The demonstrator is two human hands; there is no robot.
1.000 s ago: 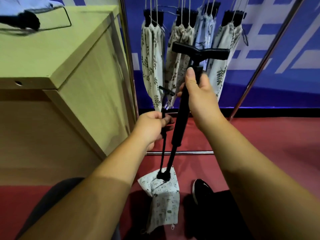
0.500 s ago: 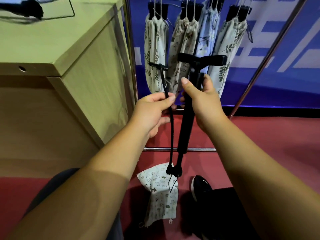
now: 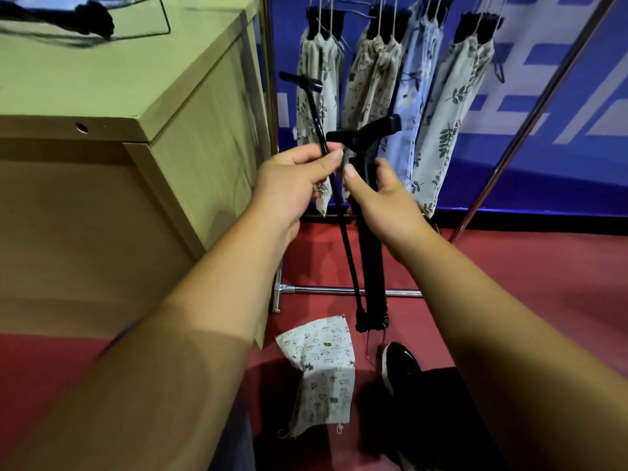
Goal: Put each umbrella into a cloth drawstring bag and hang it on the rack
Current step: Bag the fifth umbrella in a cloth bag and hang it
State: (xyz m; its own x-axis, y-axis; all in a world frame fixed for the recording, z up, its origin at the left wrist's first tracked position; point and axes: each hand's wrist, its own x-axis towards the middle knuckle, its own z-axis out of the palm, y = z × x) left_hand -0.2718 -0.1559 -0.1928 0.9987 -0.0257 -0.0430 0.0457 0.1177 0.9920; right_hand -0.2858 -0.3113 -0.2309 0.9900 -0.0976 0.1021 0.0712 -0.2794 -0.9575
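Right hand [image 3: 384, 205] curls round the umbrella [image 3: 372, 260] just under its handle. Left hand [image 3: 292, 185] pinches its strap [image 3: 346, 246] taut. Umbrella looks stiff, slim, probably light, so grip mid-shaft. Soft cloth bag [image 3: 323, 368] lies below my fingers.

**Umbrella** [image 3: 372, 253], centre: plain black, T-handle included. **Thin rod** [image 3: 344, 232], just left of it: also black. **Cloth bag** [image 3: 323, 372], near floor: off-white with small scattered dark and green motifs.

Far, left to right:
- **first hanging bag** [image 3: 316, 107]: cream with dark green leaves
- **second hanging bag** [image 3: 370, 86]: beige with a fine small print
- **third hanging bag** [image 3: 413, 96]: pale blue with dark branches
- **fourth hanging bag** [image 3: 452, 120]: cream with green leaf sprigs

**Rack** [image 3: 339, 290]: silver metal. **Cabinet** [image 3: 204, 137], left: pale yellow-green wood grain. **Floor** [image 3: 526, 283]: red. **Wall** [image 3: 560, 96]: blue with white bands. **Shoe** [image 3: 397, 365]: black with a white edge.
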